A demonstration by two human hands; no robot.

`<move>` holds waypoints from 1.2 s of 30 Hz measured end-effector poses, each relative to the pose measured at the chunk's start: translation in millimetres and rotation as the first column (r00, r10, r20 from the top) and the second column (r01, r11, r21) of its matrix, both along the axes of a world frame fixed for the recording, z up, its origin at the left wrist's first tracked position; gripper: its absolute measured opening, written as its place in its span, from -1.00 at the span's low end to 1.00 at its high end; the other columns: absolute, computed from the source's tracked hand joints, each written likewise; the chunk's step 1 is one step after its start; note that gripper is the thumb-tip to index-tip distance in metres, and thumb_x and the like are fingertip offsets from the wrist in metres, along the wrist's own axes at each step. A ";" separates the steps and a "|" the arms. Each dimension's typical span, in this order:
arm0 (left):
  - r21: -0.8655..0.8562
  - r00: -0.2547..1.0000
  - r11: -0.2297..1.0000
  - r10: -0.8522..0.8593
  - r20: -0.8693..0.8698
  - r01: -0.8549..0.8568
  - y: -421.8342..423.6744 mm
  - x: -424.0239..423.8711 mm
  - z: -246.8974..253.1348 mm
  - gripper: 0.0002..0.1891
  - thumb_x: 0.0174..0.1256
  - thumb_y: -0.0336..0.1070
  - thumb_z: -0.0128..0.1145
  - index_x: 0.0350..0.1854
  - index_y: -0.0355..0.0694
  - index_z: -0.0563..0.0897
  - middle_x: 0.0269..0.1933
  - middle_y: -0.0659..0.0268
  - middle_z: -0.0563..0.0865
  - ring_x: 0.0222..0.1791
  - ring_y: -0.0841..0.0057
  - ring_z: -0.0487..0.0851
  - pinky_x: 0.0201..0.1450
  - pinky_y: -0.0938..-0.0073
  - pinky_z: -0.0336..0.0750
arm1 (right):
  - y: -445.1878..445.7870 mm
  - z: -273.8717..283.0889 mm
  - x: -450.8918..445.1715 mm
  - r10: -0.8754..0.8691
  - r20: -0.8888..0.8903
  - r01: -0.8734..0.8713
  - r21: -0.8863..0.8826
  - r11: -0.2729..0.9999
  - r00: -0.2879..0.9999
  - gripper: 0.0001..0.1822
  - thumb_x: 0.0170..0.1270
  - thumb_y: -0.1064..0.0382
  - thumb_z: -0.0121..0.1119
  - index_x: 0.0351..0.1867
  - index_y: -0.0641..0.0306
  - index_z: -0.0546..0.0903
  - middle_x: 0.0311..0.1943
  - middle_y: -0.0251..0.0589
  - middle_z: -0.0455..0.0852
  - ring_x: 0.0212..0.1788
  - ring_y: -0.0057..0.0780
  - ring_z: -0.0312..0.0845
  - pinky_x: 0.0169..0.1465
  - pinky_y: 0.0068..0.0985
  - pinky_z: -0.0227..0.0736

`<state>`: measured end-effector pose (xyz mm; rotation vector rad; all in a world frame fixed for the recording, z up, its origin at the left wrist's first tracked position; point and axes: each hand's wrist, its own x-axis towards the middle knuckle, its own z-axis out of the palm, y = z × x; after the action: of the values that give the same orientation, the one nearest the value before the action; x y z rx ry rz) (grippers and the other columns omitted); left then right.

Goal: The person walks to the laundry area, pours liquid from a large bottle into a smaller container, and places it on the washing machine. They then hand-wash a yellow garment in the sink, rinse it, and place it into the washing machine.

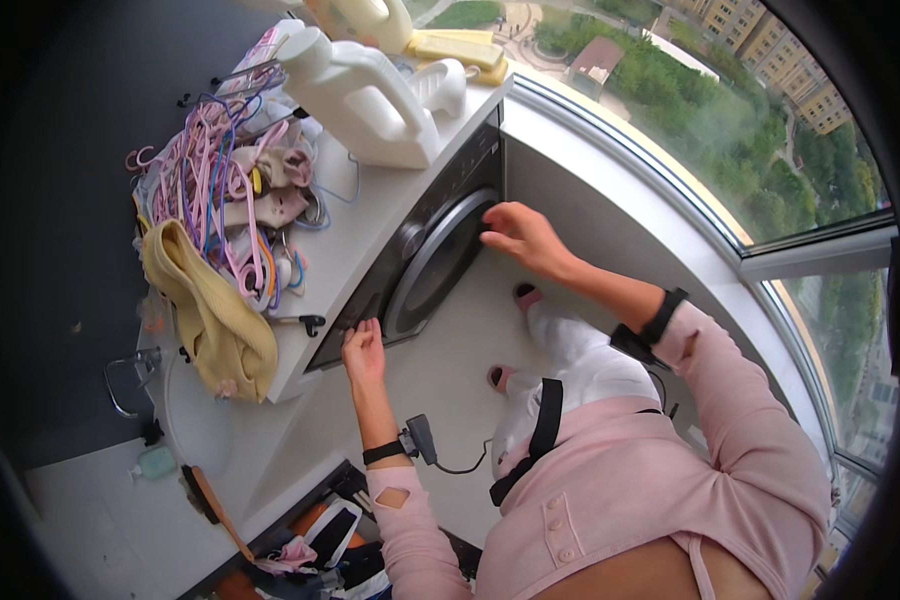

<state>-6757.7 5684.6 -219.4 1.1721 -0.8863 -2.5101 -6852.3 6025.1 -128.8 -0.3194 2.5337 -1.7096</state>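
Observation:
A front-loading washing machine (pixel 442 262) stands under the white countertop, its round door closed. My right hand (pixel 521 236) is by the door's right edge, fingers curved and thumb apart, with nothing visible in it. Near the machine's lower left front corner is my left hand (pixel 364 349), fingertips up against or just before the front panel; whether they touch it I cannot tell. No object shows in this hand. On the counter above lie a heap of pink, purple and blue clothes hangers (pixel 210 172), a yellow knitted cloth (pixel 217 322) and a large white plastic jug (pixel 360 105).
Yellow sponges (pixel 461 56) lie by the curved window. At lower left are a sink (pixel 195 412) with a metal faucet (pixel 127 382), a green soap bottle (pixel 154 463) and a wooden-handled brush (pixel 217 510). An open drawer or bin of clothes (pixel 330 547) is below.

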 end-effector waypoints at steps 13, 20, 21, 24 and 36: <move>-0.209 0.971 0.951 -0.238 -0.019 0.229 -28.8 217.8 92.8 -0.39 0.36 -0.48 -0.08 0.46 -0.37 0.12 0.46 -0.09 0.22 0.46 0.21 0.21 0.47 0.28 0.15 | -145.7 -126.7 -23.1 -0.270 0.279 0.289 -0.028 0.957 0.921 0.04 -0.10 -0.24 0.51 0.24 0.51 0.31 0.00 0.16 0.55 0.00 -0.13 0.56 0.06 -0.32 0.49; -0.210 0.987 0.965 -0.158 0.015 0.158 -40.9 279.5 88.8 -0.43 0.38 -0.45 -0.05 0.44 -0.33 0.20 0.40 0.01 0.33 0.37 0.29 0.34 0.42 0.28 0.24 | -164.6 -126.3 -29.1 -0.345 0.294 0.405 -0.176 0.897 0.891 -0.16 -0.06 -0.04 0.54 0.11 0.50 0.39 0.00 0.06 0.54 -0.02 -0.24 0.57 0.04 -0.37 0.48; -0.210 0.989 0.966 -0.145 0.037 0.149 -41.4 284.4 88.5 -0.43 0.38 -0.45 -0.05 0.44 -0.33 0.21 0.38 0.02 0.35 0.34 0.31 0.36 0.40 0.29 0.25 | -165.7 -122.8 -25.3 -0.379 0.235 0.418 -0.149 0.896 0.895 -0.19 -0.07 -0.01 0.55 0.08 0.48 0.40 0.00 0.03 0.53 -0.02 -0.24 0.56 0.04 -0.37 0.48; -0.217 0.988 0.965 -0.130 0.088 0.146 -44.0 292.6 87.5 -0.45 0.37 -0.45 -0.06 0.42 -0.34 0.24 0.33 0.05 0.41 0.27 0.35 0.42 0.37 0.30 0.30 | -165.8 -112.7 -20.3 -0.428 0.089 0.432 -0.039 0.901 0.900 -0.22 -0.12 0.05 0.59 0.05 0.43 0.41 0.00 -0.02 0.49 -0.01 -0.23 0.54 0.07 -0.36 0.47; -0.243 0.972 0.944 -0.194 0.135 0.223 -39.2 274.5 87.5 -0.46 0.36 -0.43 -0.05 0.39 -0.35 0.27 0.29 0.05 0.44 0.22 0.35 0.45 0.34 0.31 0.34 | -155.3 -122.6 -20.2 -0.289 0.202 0.338 -0.280 0.899 0.936 -0.09 -0.19 0.05 0.60 0.16 0.42 0.34 0.10 0.10 0.43 0.18 -0.01 0.39 0.25 -0.30 0.34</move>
<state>-6483.3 5645.3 -131.8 1.1935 -1.3859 -2.4082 -6872.5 5869.9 -251.4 0.2211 2.2964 -2.1574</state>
